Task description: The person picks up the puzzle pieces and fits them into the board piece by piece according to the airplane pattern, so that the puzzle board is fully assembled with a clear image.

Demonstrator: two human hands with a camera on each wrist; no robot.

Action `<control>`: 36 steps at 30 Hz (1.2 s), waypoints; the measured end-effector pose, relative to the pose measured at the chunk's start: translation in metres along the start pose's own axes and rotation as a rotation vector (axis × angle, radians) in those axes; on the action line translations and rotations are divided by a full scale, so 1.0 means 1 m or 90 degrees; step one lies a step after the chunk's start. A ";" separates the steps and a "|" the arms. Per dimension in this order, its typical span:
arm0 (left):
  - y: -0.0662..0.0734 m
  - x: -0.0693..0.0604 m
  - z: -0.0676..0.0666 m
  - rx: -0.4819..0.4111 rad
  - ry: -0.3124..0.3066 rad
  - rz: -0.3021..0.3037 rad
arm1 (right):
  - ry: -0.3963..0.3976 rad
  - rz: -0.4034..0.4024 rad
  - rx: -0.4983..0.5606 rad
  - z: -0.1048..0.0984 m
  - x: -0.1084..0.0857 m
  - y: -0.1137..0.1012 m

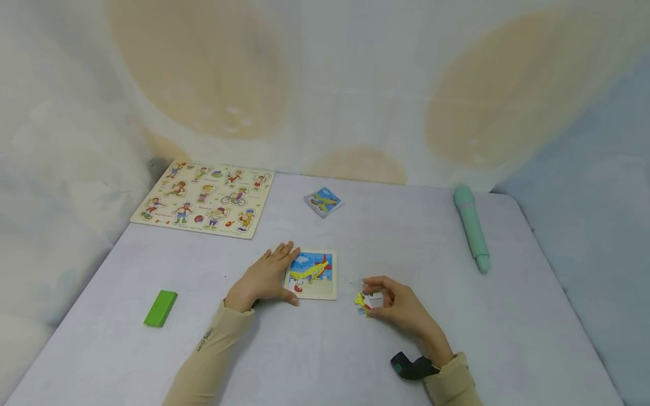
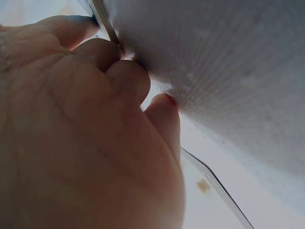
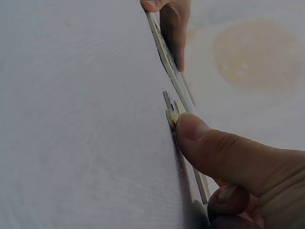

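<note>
A square jigsaw board (image 1: 335, 279) with a yellow airplane picture lies flat on the table, its lower part bare wood. My left hand (image 1: 266, 277) rests along the board's left edge, fingers spread and thumb near the lower corner. To the board's right, my right hand (image 1: 403, 304) pinches a puzzle piece (image 1: 360, 300) between thumb and bent fingers, low at the tabletop. Other loose pieces (image 1: 376, 295) lie within that hand's curl, partly hidden by the fingers. In the right wrist view the thumb (image 3: 202, 143) presses the edge of the yellow piece (image 3: 172, 117).
A picture card (image 1: 325, 201) with the airplane lies behind the board. At the back left is a large wooden puzzle board (image 1: 203, 198) with figures. A green block (image 1: 161, 308) sits at left, and a mint-green stick-shaped object (image 1: 472, 228) lies at right.
</note>
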State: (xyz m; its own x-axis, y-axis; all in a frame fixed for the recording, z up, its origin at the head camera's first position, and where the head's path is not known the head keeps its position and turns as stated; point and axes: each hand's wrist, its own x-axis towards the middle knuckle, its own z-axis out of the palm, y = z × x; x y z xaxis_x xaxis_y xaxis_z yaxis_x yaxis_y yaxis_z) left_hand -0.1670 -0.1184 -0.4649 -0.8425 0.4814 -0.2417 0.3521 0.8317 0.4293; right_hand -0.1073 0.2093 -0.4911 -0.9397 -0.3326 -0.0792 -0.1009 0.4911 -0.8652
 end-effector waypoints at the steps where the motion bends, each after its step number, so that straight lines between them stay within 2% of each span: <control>1: 0.000 0.000 0.000 0.000 0.001 -0.001 | 0.001 -0.005 -0.005 0.000 0.000 -0.001; 9: -0.002 -0.001 0.000 -0.003 0.001 0.001 | -0.026 0.001 -0.008 0.001 -0.001 -0.004; 13: -0.003 -0.003 -0.001 0.001 0.006 0.006 | -0.022 -0.005 -0.020 0.001 -0.001 -0.003; 15: -0.004 -0.003 -0.002 0.002 0.009 0.009 | -0.007 0.005 -0.019 0.001 -0.001 -0.003; 19: -0.002 -0.003 -0.003 -0.009 0.005 0.011 | 0.026 0.057 0.010 0.000 0.000 -0.003; 24: -0.001 -0.005 -0.001 -0.012 -0.001 0.005 | 0.025 0.083 0.067 -0.001 0.002 -0.006; 29: -0.002 -0.007 0.003 -0.011 -0.003 -0.003 | 0.022 0.095 0.096 0.003 0.014 -0.016; 36: -0.001 -0.002 0.000 -0.011 0.001 0.004 | 0.046 0.114 0.093 0.013 0.045 -0.044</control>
State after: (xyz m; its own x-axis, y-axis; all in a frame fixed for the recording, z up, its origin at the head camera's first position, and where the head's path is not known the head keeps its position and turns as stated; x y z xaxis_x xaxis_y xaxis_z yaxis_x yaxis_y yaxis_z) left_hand -0.1652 -0.1203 -0.4652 -0.8407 0.4863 -0.2381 0.3502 0.8237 0.4460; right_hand -0.1412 0.1619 -0.4630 -0.9597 -0.1897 -0.2072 0.1131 0.4141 -0.9032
